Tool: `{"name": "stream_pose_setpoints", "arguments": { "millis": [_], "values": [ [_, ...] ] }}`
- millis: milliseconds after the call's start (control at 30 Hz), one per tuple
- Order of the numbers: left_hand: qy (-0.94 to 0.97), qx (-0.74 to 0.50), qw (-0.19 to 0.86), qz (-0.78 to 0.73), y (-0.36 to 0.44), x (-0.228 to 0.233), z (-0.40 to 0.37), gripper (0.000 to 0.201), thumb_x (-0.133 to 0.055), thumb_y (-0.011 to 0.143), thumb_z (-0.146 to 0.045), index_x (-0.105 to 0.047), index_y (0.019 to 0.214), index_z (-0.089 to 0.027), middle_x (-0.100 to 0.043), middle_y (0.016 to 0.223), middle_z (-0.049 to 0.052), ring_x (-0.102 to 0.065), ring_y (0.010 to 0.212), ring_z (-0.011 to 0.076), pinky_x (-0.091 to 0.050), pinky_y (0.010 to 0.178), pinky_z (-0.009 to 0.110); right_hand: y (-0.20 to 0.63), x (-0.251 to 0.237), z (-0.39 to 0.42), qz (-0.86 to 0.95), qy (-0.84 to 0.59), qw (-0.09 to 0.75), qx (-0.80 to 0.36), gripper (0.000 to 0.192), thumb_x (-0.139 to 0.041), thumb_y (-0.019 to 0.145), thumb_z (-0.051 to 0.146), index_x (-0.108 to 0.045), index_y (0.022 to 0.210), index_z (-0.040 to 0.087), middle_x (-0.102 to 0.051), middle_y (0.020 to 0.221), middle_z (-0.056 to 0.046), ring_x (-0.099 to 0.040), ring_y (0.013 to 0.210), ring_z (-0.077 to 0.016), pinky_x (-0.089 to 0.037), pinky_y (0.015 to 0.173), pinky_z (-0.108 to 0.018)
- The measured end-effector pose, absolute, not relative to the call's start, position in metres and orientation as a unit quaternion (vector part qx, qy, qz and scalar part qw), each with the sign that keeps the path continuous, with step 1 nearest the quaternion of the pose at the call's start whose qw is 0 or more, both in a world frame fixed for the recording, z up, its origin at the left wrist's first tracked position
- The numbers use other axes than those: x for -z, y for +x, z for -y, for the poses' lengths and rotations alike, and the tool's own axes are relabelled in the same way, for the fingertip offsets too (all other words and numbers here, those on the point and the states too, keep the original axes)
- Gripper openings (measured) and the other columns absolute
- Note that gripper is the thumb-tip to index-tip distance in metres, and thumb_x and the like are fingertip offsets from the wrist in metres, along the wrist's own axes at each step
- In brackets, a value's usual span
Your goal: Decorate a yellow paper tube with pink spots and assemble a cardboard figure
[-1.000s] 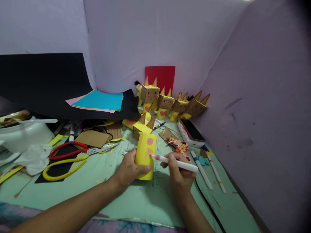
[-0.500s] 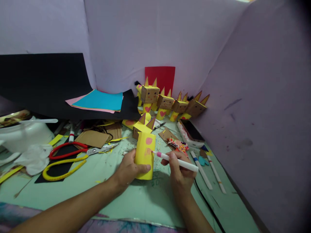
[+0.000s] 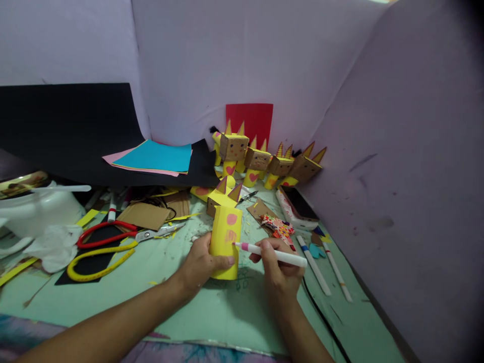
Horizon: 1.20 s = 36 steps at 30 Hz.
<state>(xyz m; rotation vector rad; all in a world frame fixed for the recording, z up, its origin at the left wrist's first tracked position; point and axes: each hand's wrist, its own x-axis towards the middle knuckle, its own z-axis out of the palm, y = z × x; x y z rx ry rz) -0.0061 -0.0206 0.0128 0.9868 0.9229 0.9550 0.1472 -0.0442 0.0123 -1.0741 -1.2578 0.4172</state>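
Steadying an upright yellow paper tube (image 3: 224, 242) on the green bench (image 3: 189, 307), the left hand (image 3: 202, 264) wraps its lower side. The right hand (image 3: 278, 269) pinches a pink-tipped marker (image 3: 274, 253) whose tip touches the tube. It looks light, hollow, easily crushed; gentle side grip suits.

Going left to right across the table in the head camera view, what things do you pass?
White container → scissors → left hand → yellow tube → pink marker in the right hand → two markers lying flat.

Yellow paper tube (image 3: 225, 242) with pink spots, pink-banded white marker (image 3: 274, 254), red-and-yellow-handled scissors (image 3: 109, 244).
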Motion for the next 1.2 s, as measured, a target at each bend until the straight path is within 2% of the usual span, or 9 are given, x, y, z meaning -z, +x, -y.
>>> {"name": "stream_pose_setpoints", "arguments": {
  "millis": [133, 267, 433, 600, 1200],
  "values": [
    [0.437, -0.424, 0.678, -0.412, -0.0061, -0.0138, 0.0200, 0.056, -0.076, 0.049, -0.023, -0.057, 0.100, -0.010, -0.064, 0.072, 0.001, -0.055, 0.062, 0.0141, -0.044, 0.054, 0.024, 0.1474, -0.0124, 0.0442, 0.554, -0.471, 0.669, -0.155, 0.022, -0.056, 0.086, 0.027, -0.063, 0.067, 0.018, -0.064, 0.054, 0.002, -0.060, 0.049, -0.0111, -0.047, 0.047, -0.019],
    [0.437, -0.421, 0.674, -0.422, -0.0058, -0.0166, 0.0212, 0.054, -0.076, 0.049, -0.024, -0.056, 0.097, -0.010, -0.065, 0.072, 0.001, -0.055, 0.061, 0.0143, -0.045, 0.055, 0.025, 0.1482, -0.0118, 0.0437, 0.577, -0.469, 0.646, -0.173, 0.023, -0.056, 0.086, 0.027, -0.062, 0.066, 0.018, -0.063, 0.051, 0.002, -0.060, 0.045, -0.0112, -0.047, 0.044, -0.019],
    [0.440, -0.422, 0.677, -0.413, -0.0056, -0.0154, 0.0216, 0.057, -0.076, 0.048, -0.025, -0.056, 0.100, -0.010, -0.064, 0.072, 0.001, -0.055, 0.062, 0.0144, -0.045, 0.055, 0.025, 0.1479, -0.0129, 0.0435, 0.581, -0.462, 0.654, -0.146, 0.022, -0.055, 0.087, 0.026, -0.064, 0.069, 0.018, -0.065, 0.058, 0.001, -0.063, 0.052, -0.0126, -0.049, 0.050, -0.021],
    [0.439, -0.418, 0.677, -0.417, -0.0065, -0.0134, 0.0214, 0.054, -0.076, 0.049, -0.025, -0.056, 0.097, -0.010, -0.064, 0.073, 0.002, -0.055, 0.063, 0.0150, -0.045, 0.056, 0.026, 0.1467, -0.0132, 0.0444, 0.580, -0.470, 0.644, -0.166, 0.024, -0.055, 0.086, 0.028, -0.062, 0.066, 0.018, -0.063, 0.052, 0.002, -0.060, 0.045, -0.0124, -0.047, 0.044, -0.021],
    [0.443, -0.416, 0.676, -0.416, -0.0065, -0.0144, 0.0221, 0.054, -0.076, 0.049, -0.024, -0.056, 0.098, -0.011, -0.064, 0.074, 0.002, -0.055, 0.064, 0.0158, -0.045, 0.057, 0.027, 0.1411, -0.0155, 0.0474, 0.555, -0.480, 0.652, -0.189, 0.026, -0.056, 0.086, 0.034, -0.063, 0.067, 0.018, -0.064, 0.054, 0.001, -0.059, 0.049, -0.0137, -0.045, 0.049, -0.024]
  ]
}}
